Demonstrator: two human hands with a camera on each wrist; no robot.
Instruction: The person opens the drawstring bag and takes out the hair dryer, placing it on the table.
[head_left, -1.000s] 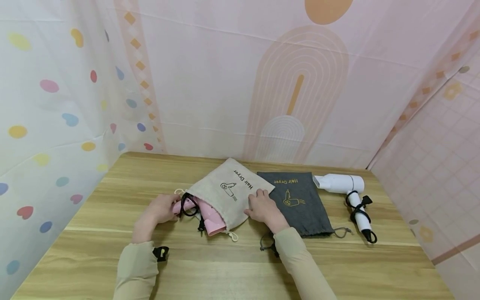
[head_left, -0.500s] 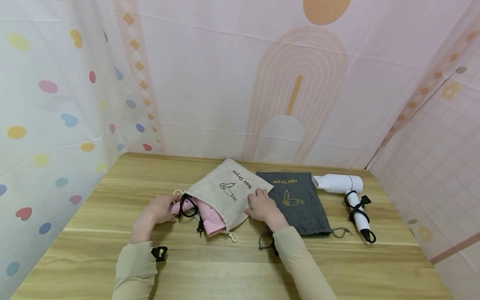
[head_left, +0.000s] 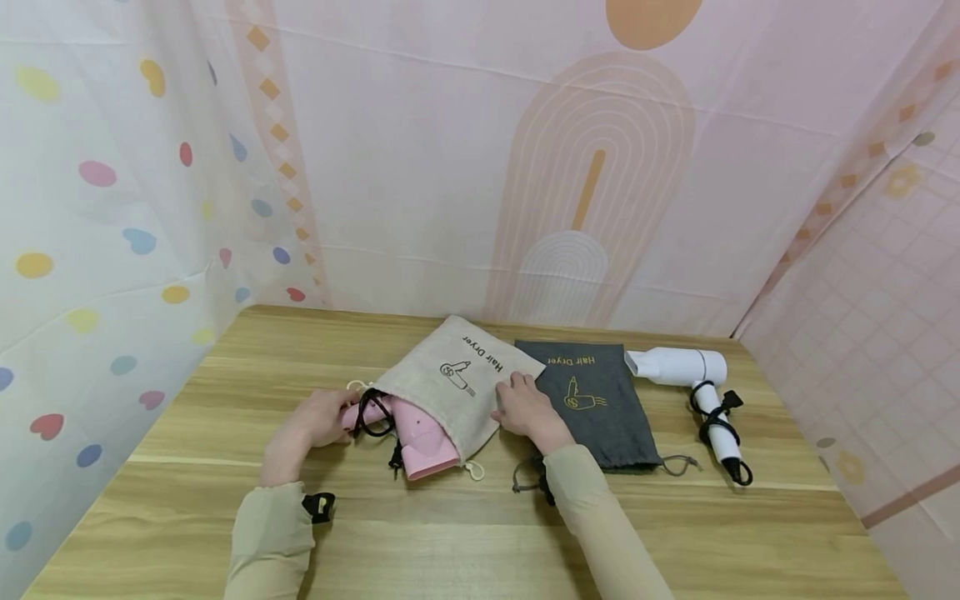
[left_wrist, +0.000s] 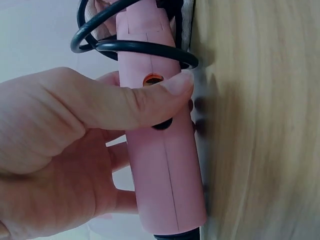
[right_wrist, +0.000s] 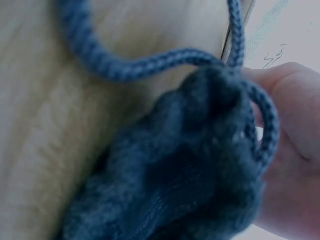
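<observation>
My left hand (head_left: 318, 417) grips the handle of a pink hair dryer (head_left: 423, 433). In the left wrist view, the thumb lies across the switch on the handle (left_wrist: 162, 170), and the fingers go round behind it. A black cord is looped round the handle. Most of the dryer's barrel juts from the mouth of a beige drawstring bag (head_left: 450, 371) printed "Hair Dryer"; the rest is hidden inside. At the bag's right edge, my right hand (head_left: 525, 412) holds the cloth, fingers on top and thumb by the side.
Partly under the beige bag's corner lies a dark grey drawstring bag (head_left: 611, 433). Its gathered mouth (right_wrist: 200, 145) and cord are close to my right wrist. A white hair dryer (head_left: 678, 367) with a wrapped black cord lies to the right on the wooden table (head_left: 450, 542). Curtains hang behind.
The pink dryer's nozzle has swung slightly forward, and more of its barrel shows outside the bag. The beige bag has shifted a little; both hands keep their places.
</observation>
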